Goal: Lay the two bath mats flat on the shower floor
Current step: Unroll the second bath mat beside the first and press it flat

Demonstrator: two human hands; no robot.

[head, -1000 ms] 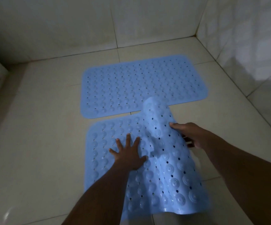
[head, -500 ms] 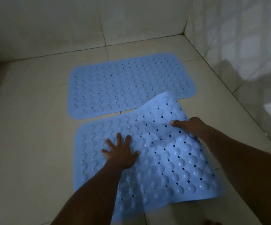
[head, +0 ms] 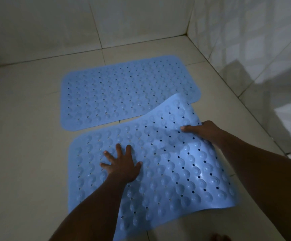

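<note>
- The left hand [head: 122,164] presses flat, fingers spread, on the near light-blue perforated rubber bath mat [head: 167,171].
- The right hand [head: 203,130] pinches that mat's right edge, holding its far right corner raised over the far blue bath mat [head: 123,91].
- The far mat lies flat on the pale tiled shower floor [head: 24,136].

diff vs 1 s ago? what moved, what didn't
The near mat unrolled: its right side, curled up over the middle a second ago, has been drawn back out to the right and lowered. The far right corner is still raised, overlapping the far mat. The right hand keeps its hold on that edge. The left hand stays pressed flat on the near mat. The far mat lies flat, unmoved.
</note>
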